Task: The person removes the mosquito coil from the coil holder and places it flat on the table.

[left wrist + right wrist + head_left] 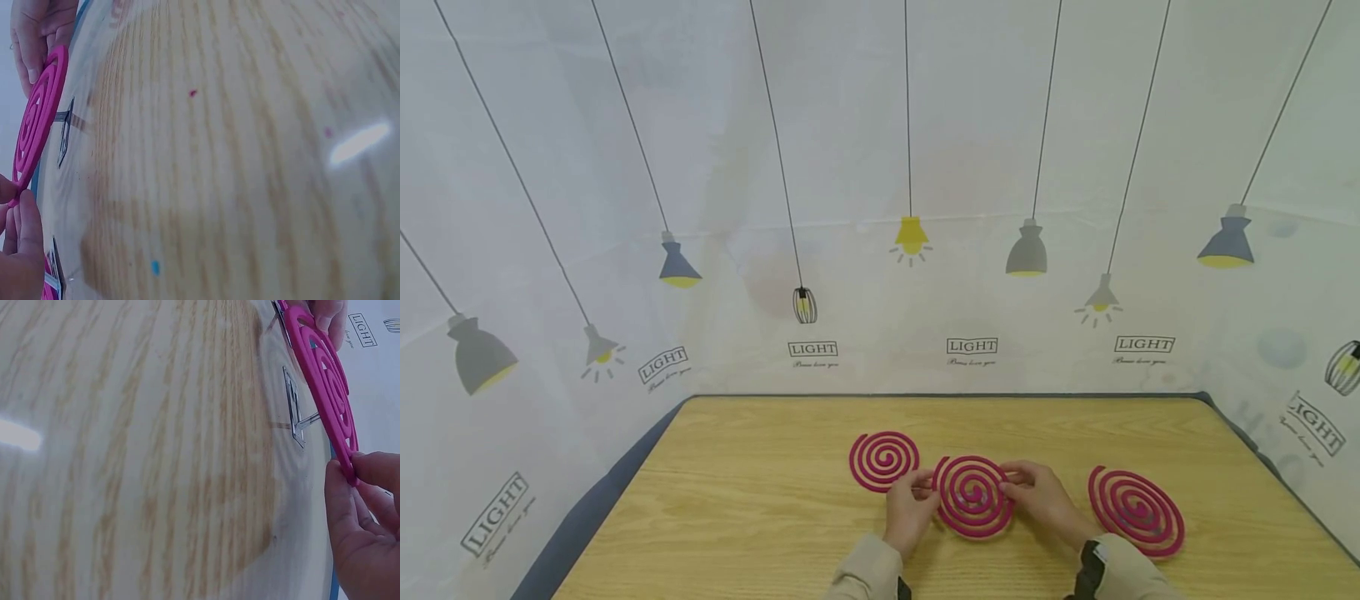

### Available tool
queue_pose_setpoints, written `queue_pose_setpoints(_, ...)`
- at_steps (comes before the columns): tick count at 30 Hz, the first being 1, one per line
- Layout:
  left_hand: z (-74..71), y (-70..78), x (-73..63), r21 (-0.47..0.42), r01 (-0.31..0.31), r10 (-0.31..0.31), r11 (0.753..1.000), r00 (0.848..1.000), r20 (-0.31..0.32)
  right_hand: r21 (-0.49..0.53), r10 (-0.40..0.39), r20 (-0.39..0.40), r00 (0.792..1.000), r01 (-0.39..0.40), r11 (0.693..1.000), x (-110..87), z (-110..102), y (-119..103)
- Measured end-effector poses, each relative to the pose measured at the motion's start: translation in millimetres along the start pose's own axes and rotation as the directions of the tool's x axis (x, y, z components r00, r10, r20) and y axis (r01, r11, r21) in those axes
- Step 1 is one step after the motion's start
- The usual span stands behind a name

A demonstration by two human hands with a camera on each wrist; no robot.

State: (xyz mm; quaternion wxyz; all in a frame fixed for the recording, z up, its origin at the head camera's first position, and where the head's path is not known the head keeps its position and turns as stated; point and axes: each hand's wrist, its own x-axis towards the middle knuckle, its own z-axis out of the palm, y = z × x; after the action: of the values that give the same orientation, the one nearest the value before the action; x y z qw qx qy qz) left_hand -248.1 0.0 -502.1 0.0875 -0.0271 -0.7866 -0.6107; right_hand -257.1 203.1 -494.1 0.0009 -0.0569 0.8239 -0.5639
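Both hands hold a magenta mosquito coil (975, 527) by opposite edges. In the left wrist view the coil (53, 94) is raised on a small metal stand (65, 134) above the table. My left hand (910, 510) pinches its left edge between thumb and fingers. On its right edge, the thumb and fingers of my right hand (1047, 502) do the same, seen close up in the right wrist view. Another magenta coil (868, 485) is just behind and left of my left hand. A third coil (1172, 521) sits beyond my right wrist, partly behind the sleeve.
The pale wooden table (737, 483) carries the coils and has a dark blue edge. White cloth walls (865, 125) printed with lamps surround it on the back and sides. Small pink and blue specks dot the tabletop in the left wrist view.
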Motion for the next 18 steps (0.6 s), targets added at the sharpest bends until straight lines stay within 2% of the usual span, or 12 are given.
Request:
queue_pose_setpoints(10, -0.5, 5.5, -1.2, -0.004, 0.005, -0.005, 1.000, 1.000, 0.010, 0.006, 0.022, -0.021, 1.000, -0.022, 1.000, -1.5, 0.1, -3.5)
queue_pose_setpoints(18, 0.4, 7.1, -0.8, -0.015, -0.020, 0.020, 1.000, 1.000, 0.001, -0.018, 0.041, -0.060, 0.997, -0.042, 0.999, -1.4, 0.8, -6.3)
